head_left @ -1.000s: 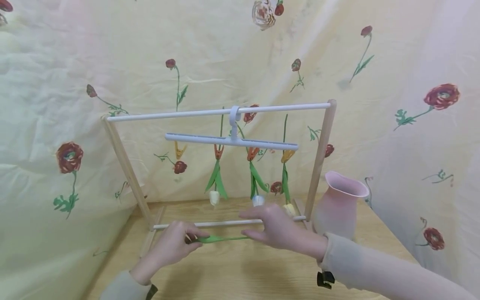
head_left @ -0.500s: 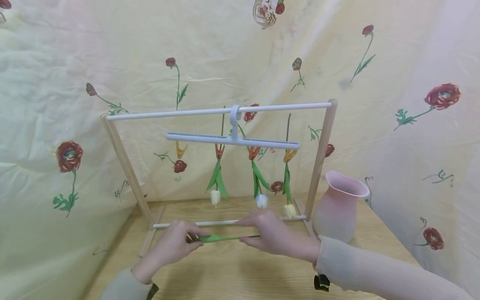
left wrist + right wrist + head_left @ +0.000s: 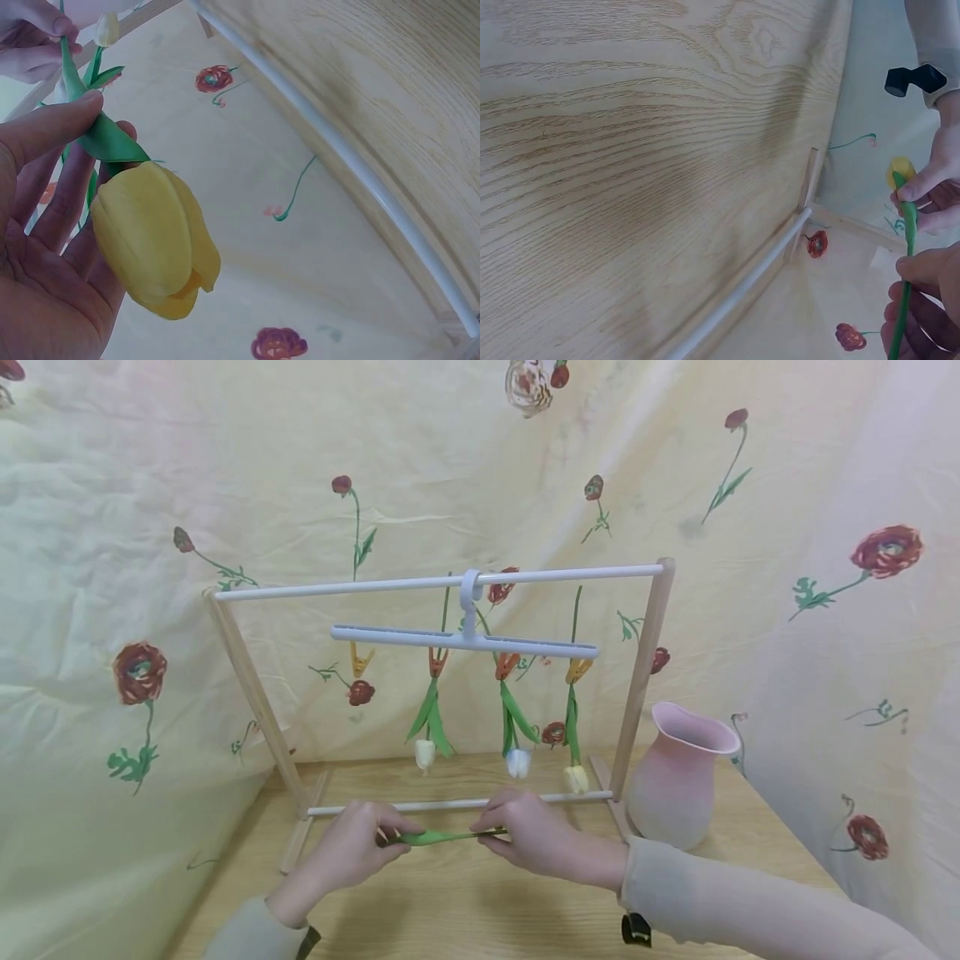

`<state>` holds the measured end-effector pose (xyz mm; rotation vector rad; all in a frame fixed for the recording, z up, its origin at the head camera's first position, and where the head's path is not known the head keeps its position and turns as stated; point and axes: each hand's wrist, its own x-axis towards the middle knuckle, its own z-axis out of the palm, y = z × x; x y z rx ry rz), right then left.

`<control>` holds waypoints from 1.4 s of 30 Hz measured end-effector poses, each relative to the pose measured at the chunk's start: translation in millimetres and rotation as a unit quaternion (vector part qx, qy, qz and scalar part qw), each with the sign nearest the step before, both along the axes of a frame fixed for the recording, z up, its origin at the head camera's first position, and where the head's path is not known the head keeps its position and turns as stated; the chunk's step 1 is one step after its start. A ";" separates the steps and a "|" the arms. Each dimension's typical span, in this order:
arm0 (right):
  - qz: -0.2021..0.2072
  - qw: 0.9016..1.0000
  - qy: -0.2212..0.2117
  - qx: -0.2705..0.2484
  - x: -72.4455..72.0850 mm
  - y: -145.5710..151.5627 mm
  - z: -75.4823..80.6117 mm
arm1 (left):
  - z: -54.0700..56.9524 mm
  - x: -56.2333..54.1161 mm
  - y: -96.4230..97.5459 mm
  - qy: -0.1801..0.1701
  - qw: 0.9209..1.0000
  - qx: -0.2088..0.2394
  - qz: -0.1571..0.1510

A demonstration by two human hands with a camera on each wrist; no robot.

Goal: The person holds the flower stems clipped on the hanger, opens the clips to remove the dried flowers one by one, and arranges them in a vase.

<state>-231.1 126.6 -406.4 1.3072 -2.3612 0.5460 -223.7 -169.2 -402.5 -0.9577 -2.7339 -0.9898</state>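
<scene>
My left hand (image 3: 351,850) pinches a yellow tulip (image 3: 154,236) by the green leaf just behind its bloom. In the head view that bloom is hidden behind the left hand, and the green stem (image 3: 450,837) runs level to the right. At the stem's other end, my right hand (image 3: 536,839) pinches it between thumb and fingers. Both hands are low in front of the rack. Above and behind them, a white tulip (image 3: 425,754), a pale blue tulip (image 3: 517,762) and a pale yellow tulip (image 3: 576,778) hang bloom down from clips on a white hanger (image 3: 465,641).
The hanger hooks over the top bar (image 3: 345,587) of a wooden-sided rack (image 3: 641,677). A yellow clip (image 3: 359,658) at its left holds nothing. A lower white bar (image 3: 442,805) crosses behind the hands. A pink vase (image 3: 675,781) stands right on the wooden table (image 3: 450,910).
My right hand has come down and left, and its fingers have closed on the tulip's stem. The left hand has stayed in place. The hanging tulips sway slightly.
</scene>
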 end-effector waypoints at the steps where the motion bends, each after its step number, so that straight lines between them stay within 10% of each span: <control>1: 0.002 1.000 0.007 -0.001 -0.6 -0.2 -0.7 | 0.1 0.2 0.3 0.000 1.000 0.000 0.000; 22: -0.017 0.999 0.031 0.000 2.3 20.1 10.5 | 2.3 -1.7 -0.9 0.034 0.999 -0.012 0.012; 42: -0.032 0.997 0.061 -0.044 6.7 59.1 23.8 | -2.2 -6.5 -12.5 -0.080 0.994 0.048 0.065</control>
